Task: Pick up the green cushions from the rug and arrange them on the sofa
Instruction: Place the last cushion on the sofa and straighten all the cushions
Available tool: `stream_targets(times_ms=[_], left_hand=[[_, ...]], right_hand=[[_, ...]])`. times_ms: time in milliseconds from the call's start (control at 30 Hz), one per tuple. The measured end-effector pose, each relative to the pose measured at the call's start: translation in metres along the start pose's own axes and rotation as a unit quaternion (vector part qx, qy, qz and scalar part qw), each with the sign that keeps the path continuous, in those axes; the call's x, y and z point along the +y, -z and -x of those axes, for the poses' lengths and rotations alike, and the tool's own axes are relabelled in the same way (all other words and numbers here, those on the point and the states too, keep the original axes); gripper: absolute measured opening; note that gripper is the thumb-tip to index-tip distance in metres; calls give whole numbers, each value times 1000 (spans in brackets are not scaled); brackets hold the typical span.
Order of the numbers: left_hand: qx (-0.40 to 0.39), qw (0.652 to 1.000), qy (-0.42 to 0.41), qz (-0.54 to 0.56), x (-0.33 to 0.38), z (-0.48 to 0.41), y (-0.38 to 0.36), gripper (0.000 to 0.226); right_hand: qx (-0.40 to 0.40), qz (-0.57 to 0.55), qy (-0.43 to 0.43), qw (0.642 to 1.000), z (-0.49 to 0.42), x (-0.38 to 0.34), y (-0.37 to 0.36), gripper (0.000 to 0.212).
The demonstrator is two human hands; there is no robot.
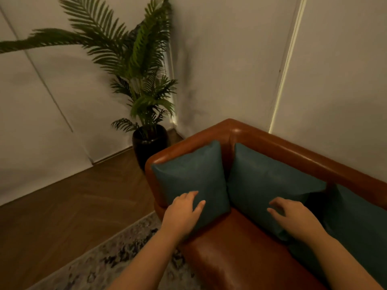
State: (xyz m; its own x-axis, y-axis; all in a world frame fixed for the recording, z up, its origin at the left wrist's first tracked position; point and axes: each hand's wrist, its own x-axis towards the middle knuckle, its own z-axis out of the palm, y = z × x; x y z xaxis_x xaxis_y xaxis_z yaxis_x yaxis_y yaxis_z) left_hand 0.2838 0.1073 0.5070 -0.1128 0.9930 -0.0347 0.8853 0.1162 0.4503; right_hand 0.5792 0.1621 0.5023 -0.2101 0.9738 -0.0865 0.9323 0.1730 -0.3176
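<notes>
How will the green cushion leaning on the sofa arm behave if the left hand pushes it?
The cushion against the armrest looks plump and soft, so it would probably dent under the left hand rather than slide stiffly. It seems light for its size. It stands on its lower edge on smooth, glossy leather of the sofa, so it may slip or flop forward.

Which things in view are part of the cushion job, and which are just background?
Part of the job:
left cushion, under the left hand
middle cushion, under the right hand
third cushion, at the right edge
sofa
rug

Background:
potted palm
wood floor
walls
</notes>
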Motion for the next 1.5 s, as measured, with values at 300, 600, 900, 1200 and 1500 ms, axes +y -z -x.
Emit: stream_targets(times_ms=[300,600,900,1200,1500], left_hand=[[-66,995,-69,7,71,-157,-32,53],[-172,976,-133,0,105,-239,-83,61],[-296,907,-286,-89,121,-338,-113,94],[-341,814,-428,-197,134,-417,-150,111],[-280,739,-505,-347,153,-441,-190,145]], right_hand=[[4,-6,-63,998,-91,60,29,33],[-7,-26,-142,990,-116,93,23,37],[-51,3,-216,975,-160,83,-3,54],[-39,7,-262,964,-234,75,-34,95],[-107,129,-268,949,-308,81,-69,146]])
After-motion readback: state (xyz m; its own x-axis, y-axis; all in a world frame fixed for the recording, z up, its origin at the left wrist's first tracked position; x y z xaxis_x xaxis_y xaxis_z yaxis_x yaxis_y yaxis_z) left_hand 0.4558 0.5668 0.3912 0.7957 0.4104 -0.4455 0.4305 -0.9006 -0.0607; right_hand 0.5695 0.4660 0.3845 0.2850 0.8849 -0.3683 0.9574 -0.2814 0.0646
